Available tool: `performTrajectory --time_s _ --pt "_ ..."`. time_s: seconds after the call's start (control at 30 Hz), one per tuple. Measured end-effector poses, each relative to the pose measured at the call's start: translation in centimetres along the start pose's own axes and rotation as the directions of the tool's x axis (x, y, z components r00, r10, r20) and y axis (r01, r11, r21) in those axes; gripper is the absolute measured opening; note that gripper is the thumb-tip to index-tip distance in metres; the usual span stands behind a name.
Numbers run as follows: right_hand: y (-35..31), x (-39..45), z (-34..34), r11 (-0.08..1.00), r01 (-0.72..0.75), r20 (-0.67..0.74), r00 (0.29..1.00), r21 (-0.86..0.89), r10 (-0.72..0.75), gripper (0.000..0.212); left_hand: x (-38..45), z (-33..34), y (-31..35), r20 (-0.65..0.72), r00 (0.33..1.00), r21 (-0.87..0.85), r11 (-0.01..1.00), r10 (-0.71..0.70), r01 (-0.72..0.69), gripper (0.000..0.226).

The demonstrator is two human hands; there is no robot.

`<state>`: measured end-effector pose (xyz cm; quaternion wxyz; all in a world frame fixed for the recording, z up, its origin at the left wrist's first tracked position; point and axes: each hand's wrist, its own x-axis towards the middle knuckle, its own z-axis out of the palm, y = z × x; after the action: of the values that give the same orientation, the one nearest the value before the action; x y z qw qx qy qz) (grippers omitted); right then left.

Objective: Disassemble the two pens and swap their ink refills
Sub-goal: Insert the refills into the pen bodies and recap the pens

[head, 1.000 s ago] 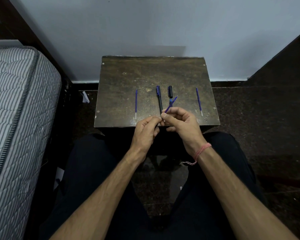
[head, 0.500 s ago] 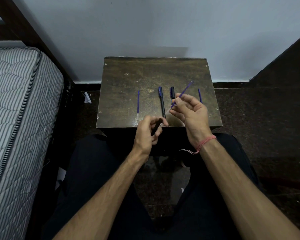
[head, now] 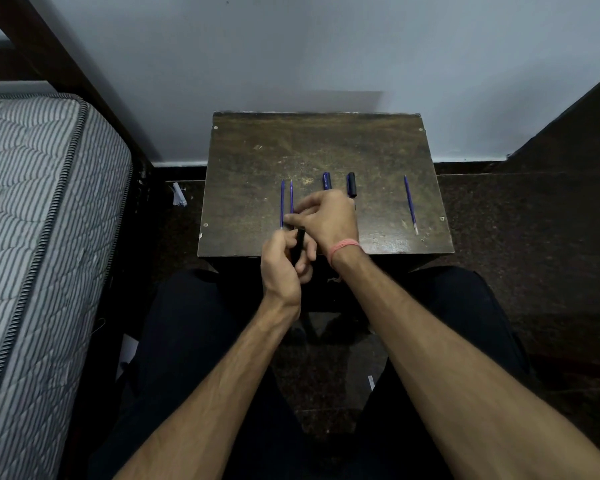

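Two bare hands work close together over the near edge of the small dark table (head: 326, 147). The left hand (head: 281, 265) is curled shut around a black pen barrel (head: 299, 242), which sticks up out of the fist and tilts slightly away from the person. The right hand (head: 326, 220) reaches across toward the table's left side, palm down, fingers bent and pinched on a thin blue refill (head: 291, 199) whose far end points at the back edge. A pink thread band (head: 343, 247) circles that wrist.

Just to the left of the held refill, another blue refill (head: 282, 202) lies flat on the table, running parallel to it and nearly touching. Behind the right hand's knuckles, near the table's middle, the end of a blue pen (head: 326, 180) shows, the rest hidden by the hand. Just right of it lies a short black cap (head: 351, 184). Well apart, toward the right edge, a third blue refill (head: 410, 204) lies with its pale tip toward the near edge.

A striped mattress (head: 42, 220) sits to the left of the table, and a pale wall (head: 291, 57) stands behind it.
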<state>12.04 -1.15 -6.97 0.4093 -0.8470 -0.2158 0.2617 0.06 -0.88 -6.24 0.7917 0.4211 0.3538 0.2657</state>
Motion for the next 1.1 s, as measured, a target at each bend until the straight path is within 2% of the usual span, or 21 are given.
performTrajectory --time_s 0.13,0.33,0.5,0.63,0.77,0.87,0.93,1.0,1.1 --pt "-0.3 0.1 0.5 0.998 -0.007 -0.055 0.998 -0.065 0.003 0.020 0.1 0.0 0.2 -0.032 0.999 0.011 1.000 -0.004 0.004 0.041" --pt "-0.6 0.1 0.6 0.994 -0.005 -0.065 0.998 -0.111 -0.002 0.019 0.2 -0.2 0.1 -0.045 0.999 0.030 1.000 0.005 -0.004 0.043" --pt "-0.3 -0.3 -0.1 0.998 -0.008 -0.049 0.999 -0.061 0.005 0.018 0.5 -0.2 0.0 0.004 0.998 0.040 0.998 -0.058 0.057 0.036" --pt "0.9 -1.2 -2.3 0.998 0.060 -0.117 0.991 -0.034 -0.063 0.014 0.4 0.2 -0.3 0.083 0.994 0.110 0.992 -0.077 0.068 0.030" --pt "3.2 -2.1 -6.6 0.977 0.133 -0.254 0.952 -0.166 -0.172 0.006 0.3 0.7 -0.6 0.131 0.990 0.174 0.984 -0.057 0.034 0.029" --pt "5.2 -2.5 -10.4 0.909 0.126 -0.316 0.911 -0.397 -0.264 0.010 0.4 0.7 -1.0 0.134 0.989 0.237 0.971 -0.069 0.035 0.034" --pt "6.2 -2.3 -12.1 0.850 0.079 -0.323 0.903 -0.520 -0.282 0.019 0.4 0.7 -1.0 0.133 0.989 0.245 0.969 -0.072 0.037 0.035" --pt "6.6 -1.9 -12.8 0.821 0.045 -0.309 0.914 -0.570 -0.265 0.026 0.4 0.7 -1.1 0.127 0.989 0.232 0.972 -0.076 0.045 0.034" --pt "6.5 -1.9 -12.7 0.791 0.040 -0.248 0.939 -0.610 -0.239 0.025 0.5 0.6 -1.2 0.113 0.990 0.204 0.977 -0.084 0.060 0.031"
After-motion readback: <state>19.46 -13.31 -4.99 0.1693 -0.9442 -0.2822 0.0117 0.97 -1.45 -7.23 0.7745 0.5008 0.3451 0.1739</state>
